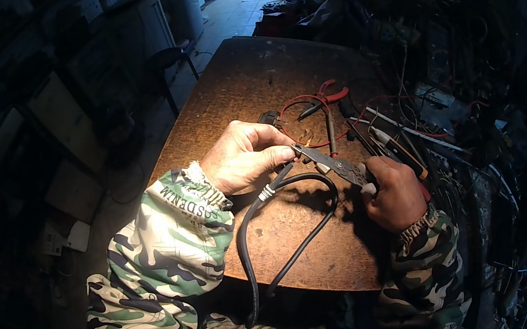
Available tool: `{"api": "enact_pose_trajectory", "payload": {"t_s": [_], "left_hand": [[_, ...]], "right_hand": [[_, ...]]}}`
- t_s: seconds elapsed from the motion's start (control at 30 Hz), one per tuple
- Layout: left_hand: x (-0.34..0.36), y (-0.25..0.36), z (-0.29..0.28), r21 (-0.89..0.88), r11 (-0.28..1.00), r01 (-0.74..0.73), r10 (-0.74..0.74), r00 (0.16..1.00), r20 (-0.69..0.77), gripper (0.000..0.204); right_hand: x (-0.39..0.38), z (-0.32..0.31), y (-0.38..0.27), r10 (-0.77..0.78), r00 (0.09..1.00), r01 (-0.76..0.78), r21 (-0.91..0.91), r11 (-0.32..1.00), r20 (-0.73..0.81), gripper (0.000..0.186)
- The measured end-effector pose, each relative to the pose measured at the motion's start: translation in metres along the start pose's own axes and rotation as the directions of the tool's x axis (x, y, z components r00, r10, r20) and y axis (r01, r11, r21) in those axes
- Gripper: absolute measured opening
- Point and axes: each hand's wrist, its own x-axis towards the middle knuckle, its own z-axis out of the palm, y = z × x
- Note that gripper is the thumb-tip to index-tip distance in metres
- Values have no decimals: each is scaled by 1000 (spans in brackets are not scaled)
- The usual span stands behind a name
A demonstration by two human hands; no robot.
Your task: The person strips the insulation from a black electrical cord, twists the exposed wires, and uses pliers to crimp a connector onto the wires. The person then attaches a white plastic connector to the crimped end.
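Observation:
My left hand (244, 155) is over the middle of a worn brown table, thumb and forefinger pinched on the end of a black cable (244, 252). White wrapping (266, 193) binds the cable just below that hand. From there one length loops to the right and another hangs over the near table edge. My right hand (393, 192) is closed around the handles of flat-jawed wire strippers (336, 166). Their tip meets the cable end at my left fingertips. The fingers hide most of that end, and whether the jaws bite on it cannot be made out.
Red-handled pliers (334, 92), a red wire loop (284, 118) and small brass-coloured pieces (306, 139) lie beyond my hands. Several tools, including a screwdriver (403, 154), sit at the right. Dark clutter fills the right side. A stool (164, 59) stands beyond the table's left edge.

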Motion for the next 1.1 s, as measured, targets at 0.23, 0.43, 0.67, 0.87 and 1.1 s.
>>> {"api": "enact_pose_trajectory", "payload": {"t_s": [0.23,0.43,0.67,0.87,1.1], "left_hand": [[-1,-2,-2,-22,1000,10,-9,1000,23,23],[-1,2,-1,-58,998,32,-30,999,29,22],[-1,-2,-3,-198,979,57,-49,998,44,22],[0,-1,-2,-191,978,84,-76,996,52,22],[1,-6,-1,-161,986,44,-33,997,69,25]], "right_hand": [[-1,3,1,13,1000,-13,-41,999,9,25],[-1,7,3,-13,1000,13,-52,999,-14,29],[0,7,1,-63,996,60,-55,997,-56,31],[-1,8,3,-48,998,46,-42,998,-42,31],[1,6,0,-49,998,49,-17,999,-25,34]]}}
